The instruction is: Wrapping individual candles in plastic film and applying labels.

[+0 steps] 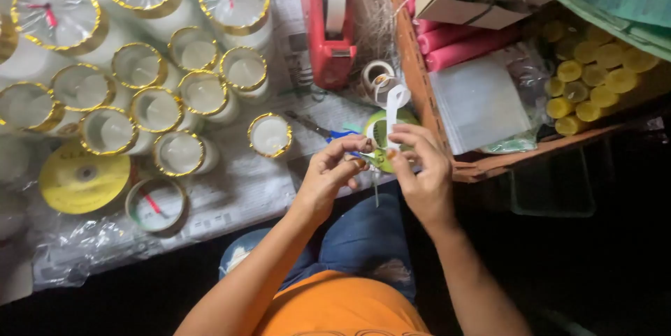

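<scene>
Ribbon strip (393,109), white and narrow, stands up from between the two hands, looped over at its top and pinched at its lower end. Left hand (334,168) is curled, fingertips closed on a small item at the base of the strip; what that item is cannot be told. Right hand (419,168) is likewise curled, thumb and forefinger closed on the ribbon's lower part, touching the left fingertips. Just behind both hands lies a green round object (381,133), partly hidden by the fingers. Blue-handled scissors (328,131) lie just beyond the left hand on newspaper sheets (244,189). Farther out from the left hand stand white candles with gold rims (154,91), closely grouped, the nearest single candle (270,135) apart from the rest. A yellow ribbon spool (84,177) lies well to the left-hand side. Beyond the hands sits a red tape dispenser (328,22), with small tape rolls (379,76) just in front of it. To the right-hand side, a wooden tray (489,161) holds pink candles (461,42), yellow candles (594,77) and clear plastic bags (479,102).
</scene>
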